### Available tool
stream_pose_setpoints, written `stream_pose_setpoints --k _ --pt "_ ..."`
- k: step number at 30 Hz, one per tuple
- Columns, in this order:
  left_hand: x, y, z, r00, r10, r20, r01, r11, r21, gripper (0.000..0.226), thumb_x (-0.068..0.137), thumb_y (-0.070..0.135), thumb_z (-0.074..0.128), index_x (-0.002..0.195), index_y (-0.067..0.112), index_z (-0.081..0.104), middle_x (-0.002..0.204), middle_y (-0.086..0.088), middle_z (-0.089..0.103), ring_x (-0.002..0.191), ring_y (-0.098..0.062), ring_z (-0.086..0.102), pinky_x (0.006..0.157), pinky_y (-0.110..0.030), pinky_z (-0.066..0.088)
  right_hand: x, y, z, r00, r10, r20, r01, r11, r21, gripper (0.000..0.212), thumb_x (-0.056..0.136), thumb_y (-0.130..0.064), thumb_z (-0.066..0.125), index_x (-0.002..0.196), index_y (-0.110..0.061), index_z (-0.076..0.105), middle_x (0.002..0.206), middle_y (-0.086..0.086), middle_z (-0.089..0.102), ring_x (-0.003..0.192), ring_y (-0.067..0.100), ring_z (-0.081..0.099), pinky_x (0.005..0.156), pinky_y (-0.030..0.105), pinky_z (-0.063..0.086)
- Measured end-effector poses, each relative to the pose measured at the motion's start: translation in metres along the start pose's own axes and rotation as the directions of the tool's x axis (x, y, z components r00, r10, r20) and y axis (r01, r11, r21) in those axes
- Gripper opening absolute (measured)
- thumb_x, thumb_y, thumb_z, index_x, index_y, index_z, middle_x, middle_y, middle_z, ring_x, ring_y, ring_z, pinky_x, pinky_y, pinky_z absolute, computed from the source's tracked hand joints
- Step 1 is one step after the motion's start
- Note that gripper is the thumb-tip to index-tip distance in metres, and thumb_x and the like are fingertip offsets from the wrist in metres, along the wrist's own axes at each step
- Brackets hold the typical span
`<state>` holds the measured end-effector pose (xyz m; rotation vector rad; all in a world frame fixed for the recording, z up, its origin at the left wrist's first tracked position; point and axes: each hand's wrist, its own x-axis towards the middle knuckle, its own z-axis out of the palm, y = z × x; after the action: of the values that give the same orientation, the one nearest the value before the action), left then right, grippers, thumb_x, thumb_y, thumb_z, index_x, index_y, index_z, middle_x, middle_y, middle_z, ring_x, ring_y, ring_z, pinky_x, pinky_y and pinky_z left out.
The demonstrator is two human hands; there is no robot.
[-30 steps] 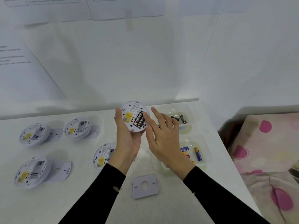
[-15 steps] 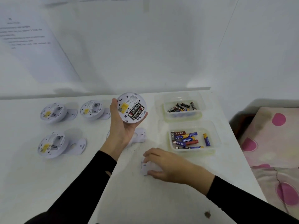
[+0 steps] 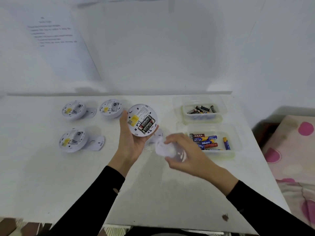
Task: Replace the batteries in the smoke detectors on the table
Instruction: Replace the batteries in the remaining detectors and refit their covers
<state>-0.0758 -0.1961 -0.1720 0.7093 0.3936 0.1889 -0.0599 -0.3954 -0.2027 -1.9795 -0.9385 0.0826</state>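
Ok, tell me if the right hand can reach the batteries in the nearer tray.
Probably yes for reach: the nearer tray is open-topped beside the right hand, nothing between. But its fingers hold a white plate, so picking batteries looks awkward.

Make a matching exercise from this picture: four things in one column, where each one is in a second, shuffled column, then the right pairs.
Things
1. round white smoke detector with black batteries fitted
2. white plastic mounting plate, blurred
3. clear plastic tray of black batteries
4. clear plastic tray of blue and red batteries

Places
A. right side of the white table, nearer the person
B. held in the left hand
C. right side of the table, by the wall
D. held in the right hand

Pairs: 1-B, 2-D, 3-C, 4-A
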Motion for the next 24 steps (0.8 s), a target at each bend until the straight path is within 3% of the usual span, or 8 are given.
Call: stream_pose_setpoints --k 3,10,16,24 --pt "-0.009 -0.008 0.005 0.998 0.022 0.055 -0.026 0.997 0.078 0.064 0.099 0.057 0.036 0.133 0.006 0.057 0.124 -0.018 0.065 0.113 -0.031 0.064 0.085 -0.04 0.057 0.025 -0.026 -0.01 0.98 -0.047 -0.194 0.059 0.996 0.06 0.044 0.075 -0.019 0.078 0.114 -0.018 0.057 0.121 -0.005 0.056 0.116 0.015 0.052 0.097 0.029 0.043" --pt "-0.018 -0.026 0.021 0.995 -0.06 0.085 0.061 0.998 -0.001 0.071 0.097 0.065 0.025 0.128 0.012 0.062 0.126 -0.017 0.066 0.119 -0.03 0.062 0.103 -0.047 0.048 0.054 -0.037 -0.01 0.965 -0.037 -0.261 0.061 0.995 0.082 0.049 0.077 -0.026 0.081 0.118 -0.017 0.055 0.124 -0.01 0.058 0.119 0.01 0.051 0.097 0.024 0.043" --pt "-0.019 -0.028 0.029 0.997 -0.062 0.053 0.063 0.998 -0.01 0.063 0.1 0.057 0.029 0.129 0.011 0.061 0.122 -0.017 0.068 0.107 -0.026 0.068 0.076 -0.036 0.06 0.054 -0.032 -0.01 0.965 -0.1 -0.242 0.103 0.995 -0.001 0.05 0.076 -0.025 0.081 0.119 -0.016 0.056 0.124 -0.012 0.058 0.117 0.009 0.05 0.096 0.019 0.04" --pt "-0.019 -0.029 0.035 0.994 -0.027 0.11 0.025 0.999 0.019 0.073 0.09 0.064 0.038 0.134 0.009 0.056 0.126 -0.017 0.065 0.115 -0.028 0.064 0.081 -0.037 0.058 0.058 -0.028 -0.013 0.946 -0.166 -0.278 0.149 0.986 -0.079 0.049 0.076 -0.03 0.078 0.117 -0.013 0.058 0.122 -0.008 0.059 0.115 0.008 0.049 0.097 0.025 0.04"
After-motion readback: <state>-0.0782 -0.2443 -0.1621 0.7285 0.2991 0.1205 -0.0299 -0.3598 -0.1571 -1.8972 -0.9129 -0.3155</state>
